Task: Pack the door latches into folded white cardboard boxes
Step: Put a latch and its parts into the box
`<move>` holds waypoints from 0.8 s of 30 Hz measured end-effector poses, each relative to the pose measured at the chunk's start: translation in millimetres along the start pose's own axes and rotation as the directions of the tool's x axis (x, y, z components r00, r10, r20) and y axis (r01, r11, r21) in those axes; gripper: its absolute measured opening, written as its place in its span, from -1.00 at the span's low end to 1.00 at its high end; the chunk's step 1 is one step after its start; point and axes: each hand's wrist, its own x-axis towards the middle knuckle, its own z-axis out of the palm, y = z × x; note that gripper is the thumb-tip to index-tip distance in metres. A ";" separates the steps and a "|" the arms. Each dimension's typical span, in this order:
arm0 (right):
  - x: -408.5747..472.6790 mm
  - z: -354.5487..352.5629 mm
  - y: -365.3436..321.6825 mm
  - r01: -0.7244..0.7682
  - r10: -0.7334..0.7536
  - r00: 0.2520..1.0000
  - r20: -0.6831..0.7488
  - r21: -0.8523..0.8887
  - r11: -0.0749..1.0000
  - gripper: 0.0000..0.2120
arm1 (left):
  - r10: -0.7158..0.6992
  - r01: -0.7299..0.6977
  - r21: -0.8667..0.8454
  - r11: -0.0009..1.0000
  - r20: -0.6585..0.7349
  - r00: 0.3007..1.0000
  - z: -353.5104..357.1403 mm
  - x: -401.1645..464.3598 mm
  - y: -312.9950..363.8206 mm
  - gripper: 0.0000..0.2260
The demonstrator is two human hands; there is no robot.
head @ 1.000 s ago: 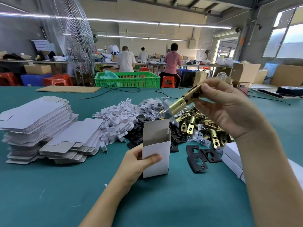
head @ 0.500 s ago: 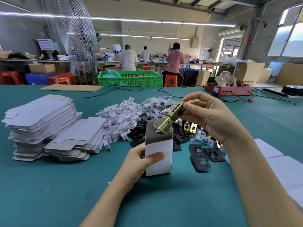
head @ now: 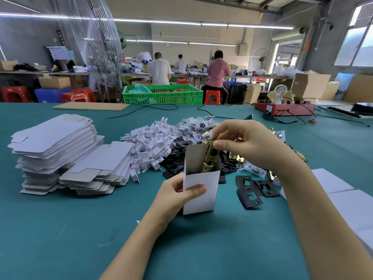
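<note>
Green felt covers the table where we work, with other people seated at benches far behind. Compared with a second ago, when our right hand held the latch high and slanted over the pile, we now have it nearly upright and its lower half sunk inside the box, against the right inner wall. Half a second ago only its tip met the box mouth. Our right thumb and fingers pinch the top of the latch, curled tightly round it. Our left hand grips the box at its left front edge, thumb across the white face, fingers wrapped behind; the box stands upright on the table with its top flap raised at the back.

Just right of the left hand and below the right wrist lie black plates, flat on the felt. Behind the box, partly hidden by it and by our right hand, sits a heap of more black plates and brass latches, crowding close to the box. Left of that heap spreads a pile of white plastic pieces, and further left of our left hand stand stacks of flat boxes. Under our right forearm lie finished white boxes.
</note>
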 end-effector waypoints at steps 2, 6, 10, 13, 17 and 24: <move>-0.1 1.8 -2.5 0.048 -0.043 0.998 0.046 -0.117 0.992 -0.94 | 0.000 0.000 -0.002 1.000 -0.003 1.000 -0.1 0.0 0.3 -0.82; 2.5 11.8 -4.0 0.103 -0.050 0.983 0.178 -0.303 0.947 -0.93 | -0.003 0.003 -0.014 1.000 -0.007 1.000 -0.7 0.5 -0.3 -0.77; 5.2 18.2 -2.6 0.140 -0.039 0.971 0.237 -0.427 0.893 -0.89 | -0.011 0.011 -0.010 1.000 -0.013 1.000 -1.0 1.1 -1.5 -0.77; 5.9 19.0 -3.5 0.136 -0.026 0.969 0.246 -0.443 0.886 -0.88 | -0.011 0.011 0.002 1.000 -0.006 1.000 -2.0 1.4 -2.5 -0.75; 5.9 18.2 -2.3 0.120 -0.016 0.969 0.246 -0.413 0.903 -0.88 | -0.006 0.006 0.002 1.000 -0.003 1.000 -2.6 1.3 -3.1 -0.75; 2.4 10.2 0.3 -0.017 0.048 0.982 0.182 -0.168 0.986 -0.84 | -0.002 0.002 -0.015 1.000 -0.012 1.000 -3.6 2.5 -4.0 -0.74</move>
